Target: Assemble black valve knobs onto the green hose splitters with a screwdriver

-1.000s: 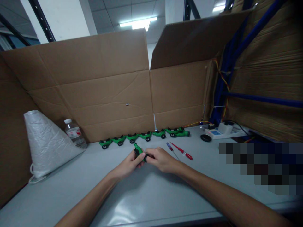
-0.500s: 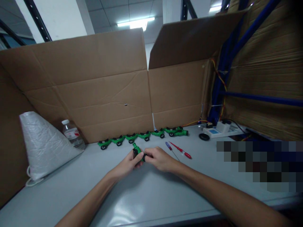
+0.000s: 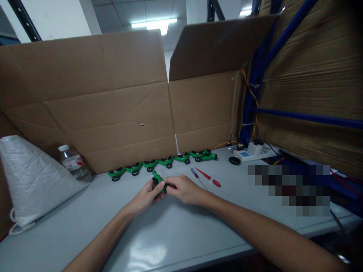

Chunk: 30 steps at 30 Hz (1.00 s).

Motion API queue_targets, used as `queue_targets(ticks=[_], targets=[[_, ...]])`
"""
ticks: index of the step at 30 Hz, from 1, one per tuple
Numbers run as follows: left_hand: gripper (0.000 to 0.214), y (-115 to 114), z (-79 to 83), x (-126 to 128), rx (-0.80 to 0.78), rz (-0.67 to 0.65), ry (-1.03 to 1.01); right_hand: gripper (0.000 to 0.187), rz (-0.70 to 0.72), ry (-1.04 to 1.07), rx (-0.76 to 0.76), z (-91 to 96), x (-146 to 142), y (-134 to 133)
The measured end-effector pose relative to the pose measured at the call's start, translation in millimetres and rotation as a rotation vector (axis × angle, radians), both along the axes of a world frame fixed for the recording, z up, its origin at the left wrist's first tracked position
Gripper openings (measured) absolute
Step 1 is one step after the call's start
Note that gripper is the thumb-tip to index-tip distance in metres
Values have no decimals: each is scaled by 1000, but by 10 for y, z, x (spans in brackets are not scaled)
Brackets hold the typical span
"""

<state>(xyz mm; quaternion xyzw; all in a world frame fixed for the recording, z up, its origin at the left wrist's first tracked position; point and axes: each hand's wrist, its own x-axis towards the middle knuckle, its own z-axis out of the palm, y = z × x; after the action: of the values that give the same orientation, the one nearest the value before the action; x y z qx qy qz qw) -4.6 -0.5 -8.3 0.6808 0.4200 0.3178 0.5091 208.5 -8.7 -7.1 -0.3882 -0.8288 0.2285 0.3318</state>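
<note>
Above the table's middle, my left hand [image 3: 150, 192] is closed round a small green toy vehicle [image 3: 158, 179] with black parts. The vehicle is tilted, its green end pointing up and away from me. My right hand [image 3: 183, 189] is closed too, its thumb and fingers pinching a black wheel [image 3: 166, 187] at the vehicle's near end. Fingers hide part of the vehicle's body. Behind the hands stands a row of several similar green toy vehicles [image 3: 150, 164]. Right of my right hand lie a thin screwdriver [image 3: 198, 177] and a red screwdriver [image 3: 209, 177].
Cardboard panels [image 3: 119, 109] wall the back of the grey table [image 3: 99, 215]. A silver bag [image 3: 34, 181] and a water bottle [image 3: 74, 163] stand at left. At back right are a power strip [image 3: 256, 151], a black ring [image 3: 234, 161] and a blue rack post [image 3: 249, 109].
The whole view has shifted, so the scene sits further left. Both hands keep the same hold on the toy vehicle and its wheel.
</note>
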Motion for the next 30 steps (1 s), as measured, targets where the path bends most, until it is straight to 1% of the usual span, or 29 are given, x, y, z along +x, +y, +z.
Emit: queue_targets(ticks=[3,11,14,18,21,23,26,28,30], targets=[[60,12,-2,24,-30,14,-34,16,-29,-25,11,9,31,14],[59,54,19,6,-22,67,-51,28,-43,-72,55,114,157,35],[57,76,34,-11,-61,88,-125,27,-112,-166,87,121,228,81],[52,82,84,-22,-155,157,-286,23,-226,-303,168,106,333,172],[50,75,139,-20,-197,161,-371,18,-305,-373,198,96,407,227],[51,84,154,-25,-195,165,-391,16,-359,-401,212,101,455,252],[55,126,117,-46,-160,198,-345,16,-459,-430,204,132,527,284],[58,160,64,-61,-113,263,-260,17,-534,-446,195,157,571,311],[59,186,8,-71,-32,320,-153,20,-585,-442,188,174,603,339]])
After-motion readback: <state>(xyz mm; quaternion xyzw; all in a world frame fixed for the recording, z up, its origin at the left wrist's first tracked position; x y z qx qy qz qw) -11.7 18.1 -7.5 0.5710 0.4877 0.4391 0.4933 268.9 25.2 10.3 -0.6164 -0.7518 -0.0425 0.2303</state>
